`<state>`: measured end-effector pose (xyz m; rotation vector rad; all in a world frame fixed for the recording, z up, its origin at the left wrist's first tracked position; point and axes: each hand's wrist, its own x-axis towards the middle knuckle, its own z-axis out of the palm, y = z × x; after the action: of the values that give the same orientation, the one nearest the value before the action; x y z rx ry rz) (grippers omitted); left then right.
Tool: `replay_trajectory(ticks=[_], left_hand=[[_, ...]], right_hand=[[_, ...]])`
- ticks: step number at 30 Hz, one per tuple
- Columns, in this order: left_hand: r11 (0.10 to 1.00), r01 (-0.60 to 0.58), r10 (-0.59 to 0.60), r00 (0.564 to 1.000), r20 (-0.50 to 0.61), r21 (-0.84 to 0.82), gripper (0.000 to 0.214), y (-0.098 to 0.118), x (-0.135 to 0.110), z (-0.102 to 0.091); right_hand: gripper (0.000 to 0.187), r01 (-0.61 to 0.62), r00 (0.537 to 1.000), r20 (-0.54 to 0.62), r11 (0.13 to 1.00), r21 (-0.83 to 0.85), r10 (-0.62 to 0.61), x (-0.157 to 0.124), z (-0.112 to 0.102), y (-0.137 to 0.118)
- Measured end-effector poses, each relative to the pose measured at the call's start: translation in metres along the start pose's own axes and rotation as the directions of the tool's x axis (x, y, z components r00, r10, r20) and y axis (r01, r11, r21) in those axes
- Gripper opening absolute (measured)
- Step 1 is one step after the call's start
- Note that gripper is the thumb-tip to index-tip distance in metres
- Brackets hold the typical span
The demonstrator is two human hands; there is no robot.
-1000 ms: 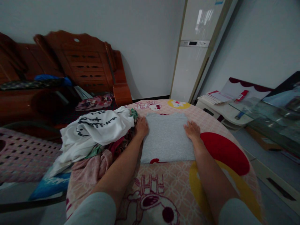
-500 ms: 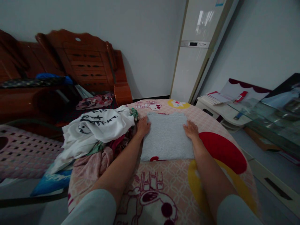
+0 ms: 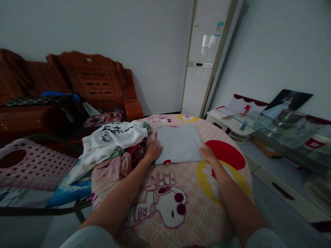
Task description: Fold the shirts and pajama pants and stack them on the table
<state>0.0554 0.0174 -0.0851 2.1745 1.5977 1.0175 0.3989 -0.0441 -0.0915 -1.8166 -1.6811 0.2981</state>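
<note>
A folded light grey garment (image 3: 179, 143) lies flat on the round table, with a small red patch at its near edge. My left hand (image 3: 154, 151) rests at its left side, thumb apart and touching the near-left edge. At the opposite side, my right hand (image 3: 207, 152) touches the right edge with fingers stretched out. Neither hand lifts the cloth. To the left of my left hand is a loose heap: a white garment with black lettering (image 3: 116, 136) on top, and a dusty-pink cloth (image 3: 116, 167) below it.
A patterned pink cloth (image 3: 201, 210) covers the round table. A pink perforated basket or chair (image 3: 38, 168) stands left. Behind is a wooden sofa (image 3: 95, 82); a tall white cabinet-like unit (image 3: 199, 75) stands at the back. A glass shelf (image 3: 274, 136) lies to the right.
The view has tilted up and shifted right. My hands have slid nearer along the garment's sides, towards its near corners. The garment still lies flat on the table.
</note>
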Motion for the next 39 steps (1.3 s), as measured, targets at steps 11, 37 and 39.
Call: replay_trajectory(ticks=[11, 37, 39], left_hand=[[0.977, 0.203, -0.208, 0.975, 0.078, 0.072, 0.041, 0.032, -0.048, -0.043], [0.465, 0.628, -0.418, 0.777, 0.47, -0.625, 0.014, 0.034, -0.058, -0.059], [0.475, 0.642, -0.403, 0.766, 0.5, -0.602, 0.012, 0.032, -0.059, -0.061]], right_hand=[[0.035, -0.093, 0.917, -0.377, 0.988, 0.123, 0.133, -0.04, -0.018, 0.008], [0.025, 0.053, 0.899, -0.437, 0.991, 0.124, 0.006, -0.047, -0.025, -0.011], [0.026, 0.027, 0.906, -0.42, 0.981, 0.194, 0.058, -0.049, -0.027, -0.013]])
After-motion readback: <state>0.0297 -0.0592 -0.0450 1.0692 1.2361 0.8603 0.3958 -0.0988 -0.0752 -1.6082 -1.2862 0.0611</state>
